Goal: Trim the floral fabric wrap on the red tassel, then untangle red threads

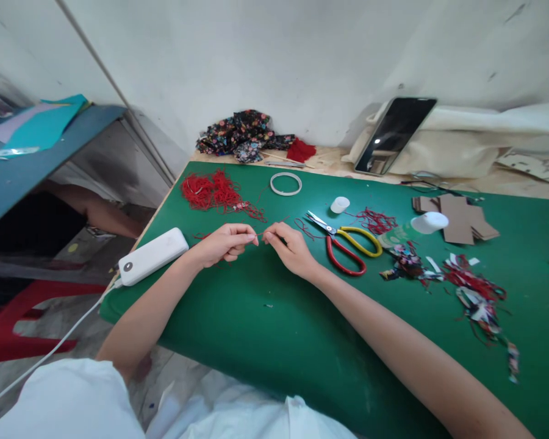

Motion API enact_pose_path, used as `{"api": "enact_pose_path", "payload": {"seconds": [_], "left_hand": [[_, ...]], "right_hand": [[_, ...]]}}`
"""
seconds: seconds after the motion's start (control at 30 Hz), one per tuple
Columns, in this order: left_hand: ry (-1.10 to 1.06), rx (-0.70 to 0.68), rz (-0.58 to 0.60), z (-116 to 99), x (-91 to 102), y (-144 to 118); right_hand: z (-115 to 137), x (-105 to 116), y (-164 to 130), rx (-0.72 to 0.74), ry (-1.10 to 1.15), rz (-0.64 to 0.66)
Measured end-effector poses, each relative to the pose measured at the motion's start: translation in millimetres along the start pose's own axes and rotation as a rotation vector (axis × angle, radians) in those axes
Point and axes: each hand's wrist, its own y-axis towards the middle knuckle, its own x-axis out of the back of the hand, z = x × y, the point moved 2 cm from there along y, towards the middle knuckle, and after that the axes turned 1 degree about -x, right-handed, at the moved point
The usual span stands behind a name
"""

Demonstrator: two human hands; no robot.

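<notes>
My left hand (229,245) is pinched closed on a thin red string (260,234), above the green mat. Opposite it, my right hand (289,247) also pinches the string, so a short stretch runs between the fingertips. Behind my left hand lies a tangled pile of red strings (213,190). Scissors (332,230) with one yellow and one red handle rest slightly open to the right of my right hand. A white cap (340,205) stands just behind them, and a white ring (286,183) lies farther back.
A white power bank (153,256) with a cable sits at the left edge. On the right are a bottle (407,230), cardboard pieces (460,216) and scraps (478,299). A phone (396,135) leans at the back near floral fabric (244,134). Another person's leg (105,213) shows at left.
</notes>
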Motion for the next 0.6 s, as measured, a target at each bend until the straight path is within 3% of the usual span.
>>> {"api": "enact_pose_path", "payload": {"seconds": [0.23,0.33,0.43,0.6], "left_hand": [[0.066,0.002,0.009,1,1.1,0],[0.194,-0.050,0.014,3,0.6,3],[0.322,-0.132,-0.004,8,-3.1,7],[0.296,-0.140,0.028,17,-12.6,8]], "right_hand": [[4,2,-2,-0.039,0.000,-0.059],[5,2,-3,-0.023,-0.026,-0.079],[8,0,-5,0.058,-0.062,-0.053],[15,-7,-9,0.257,-0.123,0.074]]}}
